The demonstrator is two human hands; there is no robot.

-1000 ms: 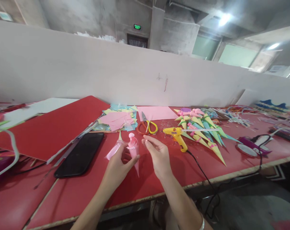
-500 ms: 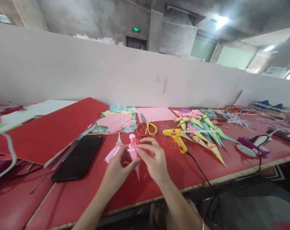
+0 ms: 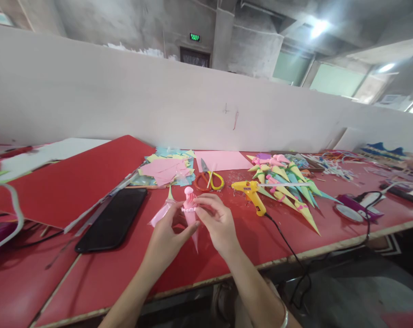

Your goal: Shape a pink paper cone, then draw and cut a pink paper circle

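Note:
Between my two hands a pink cone [image 3: 191, 218] stands point down, topped with a pink swirl and ball and ringed by a pale beaded trim. My left hand [image 3: 167, 234] grips the cone's left side with thumb and fingers. From the right, my right hand [image 3: 218, 223] pinches it near the trim and swirl. A wrapped pale pink cone [image 3: 161, 212] lies just behind my left hand. Scissors [image 3: 209, 179] with red and yellow handles rest beyond my hands, and a yellow glue gun [image 3: 250, 193] lies to their right.
A black phone [image 3: 112, 221] and a large red sheet [image 3: 79, 182] are at left. Paper scraps [image 3: 167, 169] and a pink sheet [image 3: 223, 160] lie toward the partition. Several finished cones [image 3: 288, 177] are piled at right, near a purple device [image 3: 356, 206] and cords.
The view has shifted slightly. My hands stay around the pink cone; its trim and swirl show a little more clearly between my fingers.

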